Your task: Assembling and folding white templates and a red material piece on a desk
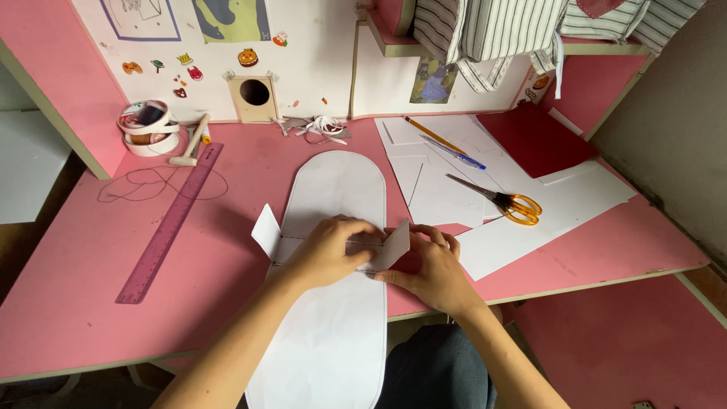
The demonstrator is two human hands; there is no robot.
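A long white paper shape with rounded ends point(333, 189) lies on the pink desk point(91, 288) and hangs over its front edge. Across its middle sits a narrow white paper strip point(266, 230) whose two ends are folded up. My left hand point(326, 254) presses flat on the strip's middle. My right hand point(432, 265) pinches the raised right flap of the strip point(395, 246) at the paper's right edge.
A purple ruler point(170, 223) lies left of the paper, with tape rolls point(148, 127) and a thin dark thread loop point(151, 183) behind it. To the right are loose white sheets point(530, 220), orange-handled scissors point(503, 201), a pencil point(428, 132), a blue pen point(454, 153) and a red card point(534, 140).
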